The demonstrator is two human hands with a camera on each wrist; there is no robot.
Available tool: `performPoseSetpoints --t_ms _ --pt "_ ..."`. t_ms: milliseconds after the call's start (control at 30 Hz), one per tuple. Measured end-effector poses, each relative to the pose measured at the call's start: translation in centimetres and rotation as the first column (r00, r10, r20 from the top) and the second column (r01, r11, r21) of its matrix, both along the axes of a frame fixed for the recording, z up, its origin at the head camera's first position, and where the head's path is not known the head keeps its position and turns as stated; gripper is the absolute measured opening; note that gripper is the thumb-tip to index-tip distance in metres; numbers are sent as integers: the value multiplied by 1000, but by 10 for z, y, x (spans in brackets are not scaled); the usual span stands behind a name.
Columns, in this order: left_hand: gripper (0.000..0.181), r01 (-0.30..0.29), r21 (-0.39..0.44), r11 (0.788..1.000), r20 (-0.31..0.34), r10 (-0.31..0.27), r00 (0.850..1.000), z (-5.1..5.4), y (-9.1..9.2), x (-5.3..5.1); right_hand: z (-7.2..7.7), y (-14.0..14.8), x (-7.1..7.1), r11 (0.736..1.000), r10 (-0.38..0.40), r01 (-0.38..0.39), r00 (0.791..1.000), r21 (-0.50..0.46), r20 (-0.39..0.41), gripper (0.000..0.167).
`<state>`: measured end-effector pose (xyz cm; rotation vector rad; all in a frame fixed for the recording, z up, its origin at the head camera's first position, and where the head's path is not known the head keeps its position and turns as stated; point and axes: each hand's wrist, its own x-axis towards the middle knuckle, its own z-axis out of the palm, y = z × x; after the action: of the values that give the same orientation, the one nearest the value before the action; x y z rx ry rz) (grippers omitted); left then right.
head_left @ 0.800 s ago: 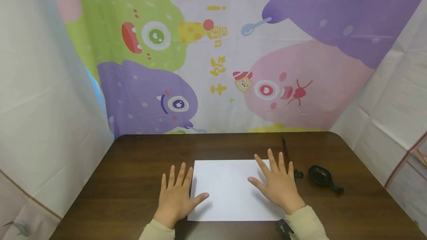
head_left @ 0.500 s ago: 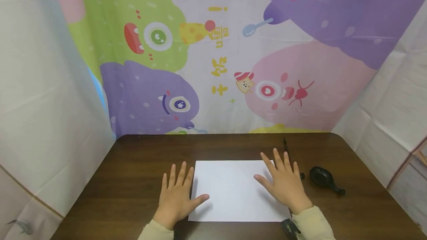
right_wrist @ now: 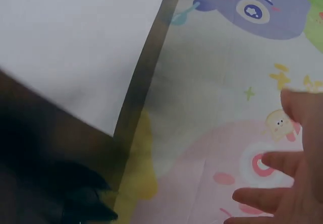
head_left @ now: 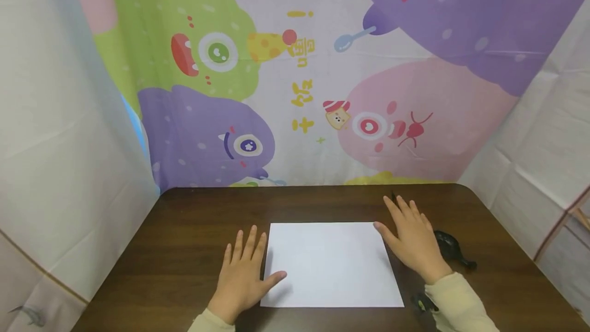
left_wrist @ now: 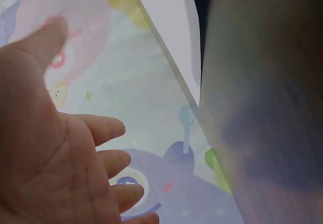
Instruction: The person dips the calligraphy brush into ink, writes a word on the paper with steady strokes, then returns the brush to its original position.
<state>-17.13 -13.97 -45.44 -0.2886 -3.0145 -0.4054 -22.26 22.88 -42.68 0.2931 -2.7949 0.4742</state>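
Observation:
A plain white sheet of paper (head_left: 327,265) lies on the dark wooden table. My left hand (head_left: 241,275) is held above its left edge, fingers spread and thumb over the paper; a shadow falls beneath. In the left wrist view that hand (left_wrist: 55,153) shows an empty palm. My right hand (head_left: 412,240) is above the table just past the sheet's right edge, fingers extended, thumb near the far right corner. It holds nothing. Behind it, a black gourd-shaped dish (head_left: 454,250) is partly covered. The tip of a thin dark brush-like stick (head_left: 393,197) shows past its fingertips.
A dark object, blurred, (right_wrist: 86,193) sits beyond the paper's edge in the right wrist view. The table (head_left: 184,240) ends at a cartoon-printed curtain (head_left: 304,158) at the back. Pale cloth hangs (head_left: 69,142) on both sides.
My right hand has moved right, off the paper and towards the dish, now covering part of the dish and most of the stick. My left hand has stayed nearly in place.

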Motion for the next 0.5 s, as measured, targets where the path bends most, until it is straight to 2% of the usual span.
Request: performPoseSetpoints --t_ms 100,200,367,500 --pt "88 19 4 1000 -19 -19 1000 0 -2 2 8 10 -4 999 3 -4 1000 -42 -9 72" --pt "83 39 7 999 -24 -39 999 -1 -4 4 14 20 -9 995 15 -13 1000 -98 20 71" --pt "81 86 29 996 17 -86 996 -3 -4 8 21 33 -20 983 23 -5 995 -183 98 70" --pt "78 145 43 988 31 -147 989 -6 -4 13 21 39 -30 977 -11 39 991 -209 133 63"
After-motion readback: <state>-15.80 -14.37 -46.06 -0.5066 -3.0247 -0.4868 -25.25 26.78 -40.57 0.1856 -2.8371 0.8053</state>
